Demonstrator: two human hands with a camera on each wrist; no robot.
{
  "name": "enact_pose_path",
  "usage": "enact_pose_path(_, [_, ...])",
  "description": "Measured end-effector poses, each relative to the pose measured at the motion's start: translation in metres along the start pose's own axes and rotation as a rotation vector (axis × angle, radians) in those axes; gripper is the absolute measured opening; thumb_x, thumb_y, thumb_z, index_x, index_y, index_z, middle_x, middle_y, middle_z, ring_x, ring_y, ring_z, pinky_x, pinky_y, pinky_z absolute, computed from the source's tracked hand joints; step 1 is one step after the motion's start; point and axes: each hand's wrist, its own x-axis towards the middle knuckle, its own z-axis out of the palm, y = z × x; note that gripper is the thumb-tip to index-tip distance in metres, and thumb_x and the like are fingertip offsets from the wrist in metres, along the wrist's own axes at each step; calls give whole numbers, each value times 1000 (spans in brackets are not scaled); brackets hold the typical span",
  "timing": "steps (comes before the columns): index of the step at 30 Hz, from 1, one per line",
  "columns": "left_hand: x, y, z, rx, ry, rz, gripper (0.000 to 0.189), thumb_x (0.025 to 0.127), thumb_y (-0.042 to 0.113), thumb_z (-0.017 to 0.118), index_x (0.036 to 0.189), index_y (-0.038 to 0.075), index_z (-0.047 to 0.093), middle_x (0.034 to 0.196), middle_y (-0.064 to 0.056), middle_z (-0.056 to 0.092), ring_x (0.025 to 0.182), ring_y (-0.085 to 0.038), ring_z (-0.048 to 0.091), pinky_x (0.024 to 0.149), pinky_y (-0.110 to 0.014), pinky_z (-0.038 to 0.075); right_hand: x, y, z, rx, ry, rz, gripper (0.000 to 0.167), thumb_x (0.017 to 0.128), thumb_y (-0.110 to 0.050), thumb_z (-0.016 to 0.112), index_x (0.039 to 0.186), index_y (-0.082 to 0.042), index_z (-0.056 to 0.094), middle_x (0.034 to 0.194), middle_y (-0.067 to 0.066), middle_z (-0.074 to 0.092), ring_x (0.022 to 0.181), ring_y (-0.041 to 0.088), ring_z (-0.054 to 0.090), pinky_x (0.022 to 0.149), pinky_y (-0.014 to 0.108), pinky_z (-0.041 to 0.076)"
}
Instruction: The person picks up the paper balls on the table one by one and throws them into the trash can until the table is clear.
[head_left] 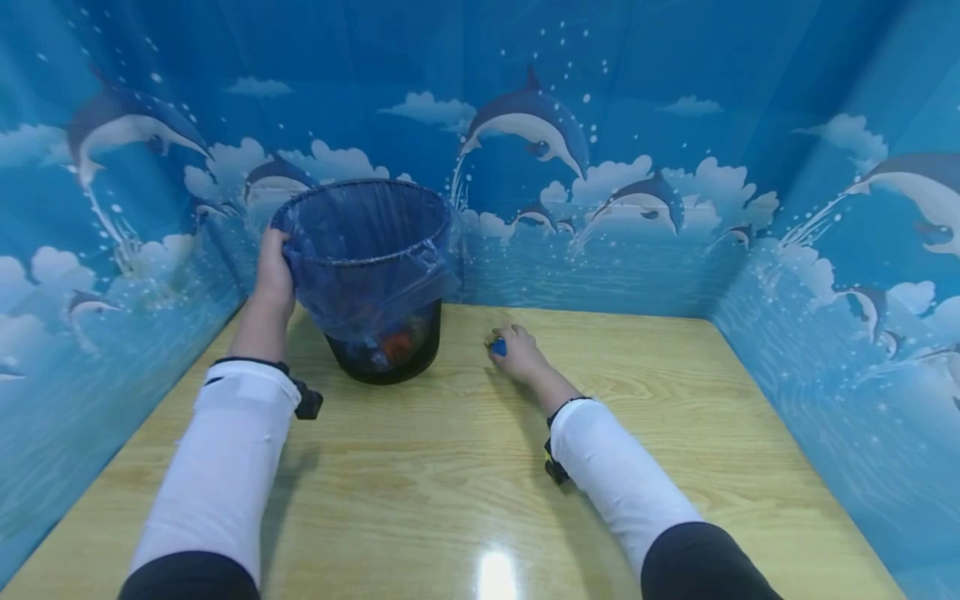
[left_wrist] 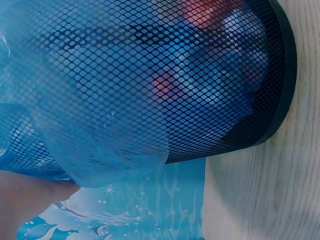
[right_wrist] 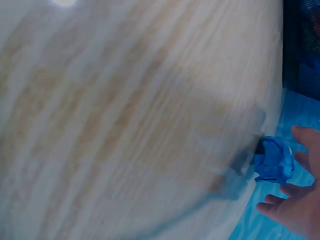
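A black wire-mesh wastebasket [head_left: 386, 367] stands upright at the back left, lined with a translucent blue plastic bag [head_left: 352, 292] folded over its rim. My left hand [head_left: 275, 271] grips the basket's upper left side through the bag. In the left wrist view, part of that hand [left_wrist: 35, 197] shows at the bag's loose edge. My right hand [head_left: 521, 354] reaches to a small crumpled blue wrapper [right_wrist: 274, 160] on the table, right of the basket. In the right wrist view, the thumb and fingers are spread on either side of the wrapper, with gaps showing.
Crumpled red, blue and pale litter [left_wrist: 210, 65] shows through the mesh low in the wastebasket. A wood-grain table [head_left: 420, 467] spreads under both arms. Blue dolphin-printed curtains [head_left: 600, 250] rise along its back and both sides, the back one close behind the basket.
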Motion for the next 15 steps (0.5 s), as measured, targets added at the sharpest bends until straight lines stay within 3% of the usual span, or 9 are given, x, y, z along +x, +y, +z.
enact_pose_path(15, [1, 1, 0, -28, -3, -18, 68, 98, 43, 19, 154, 26, -16, 160, 7, -25, 147, -13, -22, 119, -32, -7, 3, 8, 14, 39, 1, 20, 55, 95, -14, 60, 146, -9, 40, 148, 30, 30, 128, 45, 45, 105, 51, 40])
